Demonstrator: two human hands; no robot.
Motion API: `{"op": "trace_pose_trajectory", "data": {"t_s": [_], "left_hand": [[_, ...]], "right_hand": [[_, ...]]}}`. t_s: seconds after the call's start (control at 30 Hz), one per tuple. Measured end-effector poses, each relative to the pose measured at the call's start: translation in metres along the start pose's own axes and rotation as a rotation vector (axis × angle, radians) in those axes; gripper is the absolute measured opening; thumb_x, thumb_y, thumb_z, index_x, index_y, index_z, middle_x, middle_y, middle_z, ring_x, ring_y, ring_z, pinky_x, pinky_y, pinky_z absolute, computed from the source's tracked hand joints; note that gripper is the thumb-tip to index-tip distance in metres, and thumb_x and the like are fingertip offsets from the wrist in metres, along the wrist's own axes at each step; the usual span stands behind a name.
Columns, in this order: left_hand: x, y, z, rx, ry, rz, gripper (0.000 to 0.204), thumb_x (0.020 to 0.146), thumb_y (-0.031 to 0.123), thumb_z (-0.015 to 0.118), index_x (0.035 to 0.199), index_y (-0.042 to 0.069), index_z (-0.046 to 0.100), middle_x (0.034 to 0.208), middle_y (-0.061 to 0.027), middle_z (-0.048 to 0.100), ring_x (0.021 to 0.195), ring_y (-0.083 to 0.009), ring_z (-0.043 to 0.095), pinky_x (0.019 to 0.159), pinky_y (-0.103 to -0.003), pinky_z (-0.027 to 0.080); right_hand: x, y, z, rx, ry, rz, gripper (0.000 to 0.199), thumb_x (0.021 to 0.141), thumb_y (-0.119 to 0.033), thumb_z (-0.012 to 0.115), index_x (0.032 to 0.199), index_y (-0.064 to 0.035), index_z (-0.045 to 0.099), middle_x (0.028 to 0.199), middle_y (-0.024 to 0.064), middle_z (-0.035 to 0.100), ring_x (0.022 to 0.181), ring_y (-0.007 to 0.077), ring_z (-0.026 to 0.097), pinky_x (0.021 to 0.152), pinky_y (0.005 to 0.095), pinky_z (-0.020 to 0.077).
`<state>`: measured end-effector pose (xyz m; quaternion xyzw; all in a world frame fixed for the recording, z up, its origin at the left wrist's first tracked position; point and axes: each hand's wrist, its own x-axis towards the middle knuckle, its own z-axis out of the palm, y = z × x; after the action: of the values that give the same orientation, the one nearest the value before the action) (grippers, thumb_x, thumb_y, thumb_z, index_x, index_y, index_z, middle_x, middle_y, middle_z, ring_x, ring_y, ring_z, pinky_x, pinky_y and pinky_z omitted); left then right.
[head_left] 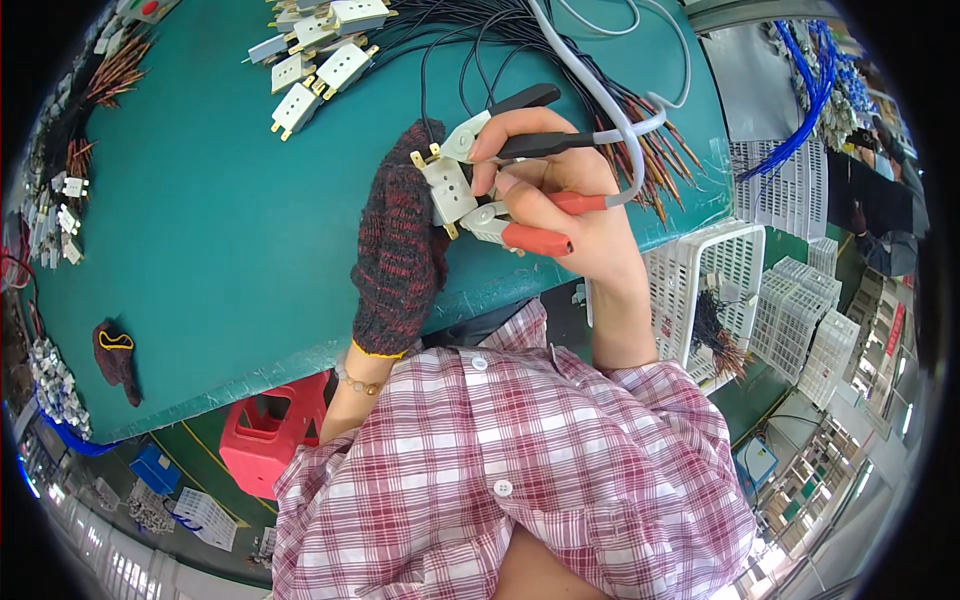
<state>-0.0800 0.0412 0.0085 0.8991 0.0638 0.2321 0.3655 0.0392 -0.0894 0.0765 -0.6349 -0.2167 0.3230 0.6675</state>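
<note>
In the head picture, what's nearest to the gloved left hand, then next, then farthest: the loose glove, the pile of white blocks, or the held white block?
From the left hand:
1. Held white block: right against it, on its right.
2. Pile of white blocks: up and left.
3. Loose glove: far left.

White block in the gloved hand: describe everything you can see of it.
The block is white, boxy and plastic-looking, with small dark holes in its face and brass-coloured tabs at its upper and lower ends. It sits tilted above the green table, held in the gloved left hand. Two clips in the right hand reach its right side; their exact grip is unclear.
</note>
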Motion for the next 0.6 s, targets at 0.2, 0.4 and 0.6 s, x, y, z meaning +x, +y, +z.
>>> {"op": "trace_pose_trajectory", "data": {"t_s": [0.2,0.4,0.6], "left_hand": [[0.008,0.005,-0.004,-0.044,-0.063,-0.053,0.065,0.073,-0.009,0.062,0.134,0.002,0.040,0.125,-0.0227,0.048,0.104,-0.0384,0.053,0.084,-0.041,0.047],[0.002,0.005,0.000,0.007,-0.029,-0.019,0.066,0.073,-0.008,0.063,0.134,0.000,0.039,0.129,-0.0236,0.045,0.110,-0.0400,0.051,0.090,-0.041,0.045],[-0.005,0.001,0.008,0.038,-0.027,-0.015,0.064,0.074,-0.005,0.062,0.133,-0.002,0.039,0.129,-0.0249,0.046,0.112,-0.0406,0.050,0.090,-0.041,0.045]], "right_hand": [[0.001,0.001,-0.004,-0.106,-0.048,-0.111,0.024,0.081,0.006,0.045,0.103,0.0020,0.051,0.090,0.0080,0.056,0.080,0.0119,0.057,0.072,0.0238,0.0449],[0.002,0.001,-0.002,0.060,-0.006,-0.111,0.026,0.078,0.010,0.044,0.102,0.0021,0.051,0.090,0.0077,0.055,0.081,0.0125,0.057,0.072,0.0251,0.0460],[0.007,0.015,-0.003,0.034,0.013,-0.281,0.023,0.079,0.007,0.045,0.100,0.0015,0.051,0.087,0.0084,0.056,0.075,0.0124,0.057,0.058,0.0213,0.0473]]}}
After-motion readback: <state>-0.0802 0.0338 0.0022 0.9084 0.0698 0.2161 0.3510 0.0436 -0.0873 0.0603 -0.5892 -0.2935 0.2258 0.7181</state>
